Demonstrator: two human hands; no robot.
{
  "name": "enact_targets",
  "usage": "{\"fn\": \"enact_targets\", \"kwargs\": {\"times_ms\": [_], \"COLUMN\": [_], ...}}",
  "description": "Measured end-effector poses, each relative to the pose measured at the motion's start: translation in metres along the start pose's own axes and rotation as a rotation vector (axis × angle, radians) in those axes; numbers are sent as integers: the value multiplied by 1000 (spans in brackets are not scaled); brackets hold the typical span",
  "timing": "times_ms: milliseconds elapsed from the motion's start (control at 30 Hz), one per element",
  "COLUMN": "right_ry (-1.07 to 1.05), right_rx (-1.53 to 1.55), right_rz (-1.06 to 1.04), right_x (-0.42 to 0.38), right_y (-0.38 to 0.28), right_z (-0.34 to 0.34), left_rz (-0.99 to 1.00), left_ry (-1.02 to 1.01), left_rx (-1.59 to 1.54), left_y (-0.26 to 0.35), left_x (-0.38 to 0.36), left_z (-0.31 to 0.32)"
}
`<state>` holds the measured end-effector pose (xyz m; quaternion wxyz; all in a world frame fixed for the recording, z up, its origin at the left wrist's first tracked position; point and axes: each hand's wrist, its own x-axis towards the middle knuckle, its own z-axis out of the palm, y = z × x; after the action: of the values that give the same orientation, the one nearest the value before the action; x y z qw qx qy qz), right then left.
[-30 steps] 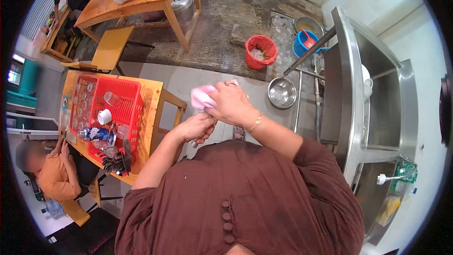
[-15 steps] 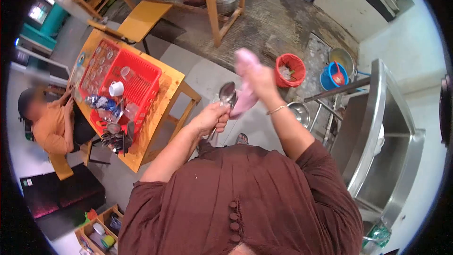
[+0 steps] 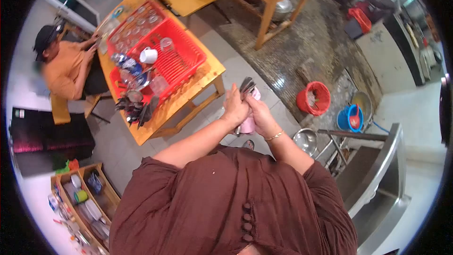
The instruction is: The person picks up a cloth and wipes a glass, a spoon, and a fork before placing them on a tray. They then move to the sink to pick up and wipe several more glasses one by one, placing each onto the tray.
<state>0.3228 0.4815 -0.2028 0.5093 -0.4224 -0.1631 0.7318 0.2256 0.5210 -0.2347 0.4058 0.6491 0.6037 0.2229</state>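
Note:
Both hands meet in front of my body. My left hand is closed around a bundle of metal spoons, whose bowls stick out above the fingers. My right hand, with a bracelet at the wrist, holds a pink cloth pressed against the spoons. Part of the cloth shows between and below the hands. To the left, a red basket on a wooden table holds a white mug, glasses and a blue-labelled bottle. Dark-handled cutlery stands at its near corner.
A person in an orange shirt sits left of the wooden table. On the right are a red bin, a blue bucket, a steel bowl and a metal sink stand. A wooden shelf stands lower left.
The view has turned left, shifting the room rightward. My right hand and the cloth, earlier apart from my left hand, now come together with it around the spoons.

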Motion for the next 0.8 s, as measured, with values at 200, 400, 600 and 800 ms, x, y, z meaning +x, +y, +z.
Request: {"fn": "enact_targets", "kwargs": {"times_ms": [200, 400, 600, 800], "right_ry": [-212, -386, -461, -623], "right_rx": [-205, -734, -830, -1028], "right_rz": [337, 251, 401, 355], "right_x": [-5, -3, -3, 7], "right_y": [-18, -3, 4, 21], "right_z": [3, 22, 42, 47], "left_rz": [-343, -560, -506, -139], "left_ry": [36, -38, 64, 379], "left_rx": [-1284, -1222, -1198, -965], "left_y": [6, -19, -55, -56], "left_x": [-12, -36, -49, -65], "left_z": [-19, -31, -29, -58]}}
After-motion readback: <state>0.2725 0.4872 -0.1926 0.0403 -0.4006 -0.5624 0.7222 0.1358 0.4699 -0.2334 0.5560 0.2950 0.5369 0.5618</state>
